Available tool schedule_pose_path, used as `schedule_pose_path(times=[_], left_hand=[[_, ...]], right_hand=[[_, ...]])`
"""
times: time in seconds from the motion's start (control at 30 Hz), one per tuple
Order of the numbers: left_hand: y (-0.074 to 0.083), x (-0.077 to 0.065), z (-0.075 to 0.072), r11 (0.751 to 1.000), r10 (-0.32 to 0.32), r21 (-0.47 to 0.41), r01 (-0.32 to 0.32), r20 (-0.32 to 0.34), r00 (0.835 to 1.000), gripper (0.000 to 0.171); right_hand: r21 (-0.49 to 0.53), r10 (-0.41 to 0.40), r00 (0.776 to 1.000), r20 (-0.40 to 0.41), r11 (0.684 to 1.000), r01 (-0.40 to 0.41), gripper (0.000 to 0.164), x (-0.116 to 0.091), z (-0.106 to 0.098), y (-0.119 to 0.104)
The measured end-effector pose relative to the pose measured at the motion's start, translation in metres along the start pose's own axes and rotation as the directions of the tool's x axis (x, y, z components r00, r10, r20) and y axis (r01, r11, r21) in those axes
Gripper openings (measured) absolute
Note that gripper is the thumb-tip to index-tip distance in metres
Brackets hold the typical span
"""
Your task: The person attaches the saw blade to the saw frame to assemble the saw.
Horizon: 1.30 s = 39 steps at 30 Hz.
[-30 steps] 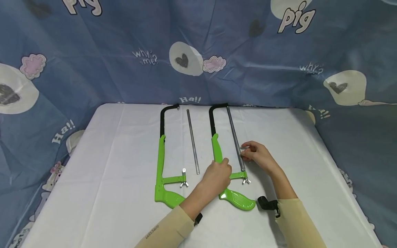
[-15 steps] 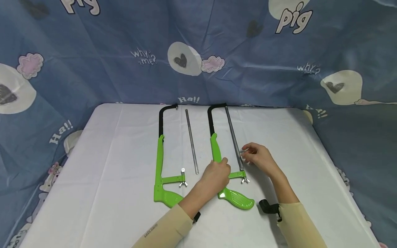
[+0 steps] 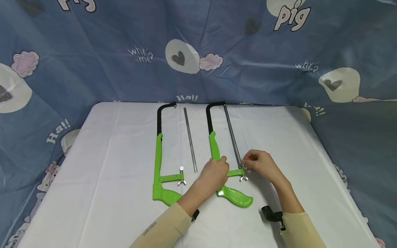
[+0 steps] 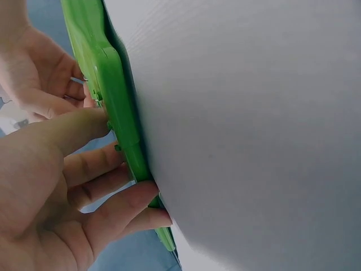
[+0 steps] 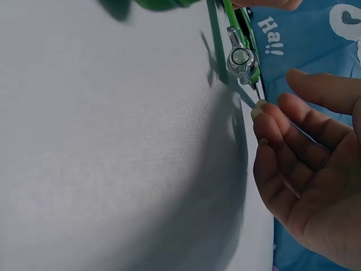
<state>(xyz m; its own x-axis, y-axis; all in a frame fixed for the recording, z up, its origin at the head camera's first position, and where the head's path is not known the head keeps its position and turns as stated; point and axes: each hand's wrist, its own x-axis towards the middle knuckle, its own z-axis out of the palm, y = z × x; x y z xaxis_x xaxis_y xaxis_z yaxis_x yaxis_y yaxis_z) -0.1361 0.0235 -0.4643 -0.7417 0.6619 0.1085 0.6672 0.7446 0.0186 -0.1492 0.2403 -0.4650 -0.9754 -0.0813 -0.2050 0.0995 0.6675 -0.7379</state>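
Two green-and-black hacksaws lie on the white table. My left hand [image 3: 214,173] grips the green frame of the right hacksaw [image 3: 235,197]; in the left wrist view, the thumb and fingers hold its edge. A grey blade [image 3: 232,136] runs from this saw's black front arm down to the wing nut [image 5: 241,56] end. My right hand [image 3: 258,163] is beside the blade's lower end. Its fingertips [image 5: 260,107] are at the blade's tip, loosely bent, with the thumb apart from them. Whether they press the blade is hard to tell.
The left hacksaw [image 3: 158,155] has no blade mounted. A loose grey blade [image 3: 190,139] lies between the two saws. Blue printed cloth [image 3: 124,79] hangs behind the table's far edge. Black wrist devices [image 3: 271,214] sit by the sleeves.
My right hand has slid down along the blade towards the wing nut end, its fingers drawing closer together. The left hand keeps its grip on the frame. The head view has shifted slightly.
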Motion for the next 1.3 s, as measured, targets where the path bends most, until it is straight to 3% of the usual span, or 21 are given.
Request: schedule_pose_path(times=[1.0,1.3], left_hand=[[0.0,-0.002,0.002,1.0,-0.012,-0.003,0.012,-0.008,1.0,0.022],[0.001,-0.001,0.001,1.0,-0.016,-0.007,0.016,-0.009,1.0,0.022]], right_hand=[[0.079,0.015,0.997,0.073,0.997,-0.021,0.015,-0.036,0.008,0.014],[0.021,0.039,0.995,0.093,0.999,-0.041,0.017,-0.036,0.01,0.014]])
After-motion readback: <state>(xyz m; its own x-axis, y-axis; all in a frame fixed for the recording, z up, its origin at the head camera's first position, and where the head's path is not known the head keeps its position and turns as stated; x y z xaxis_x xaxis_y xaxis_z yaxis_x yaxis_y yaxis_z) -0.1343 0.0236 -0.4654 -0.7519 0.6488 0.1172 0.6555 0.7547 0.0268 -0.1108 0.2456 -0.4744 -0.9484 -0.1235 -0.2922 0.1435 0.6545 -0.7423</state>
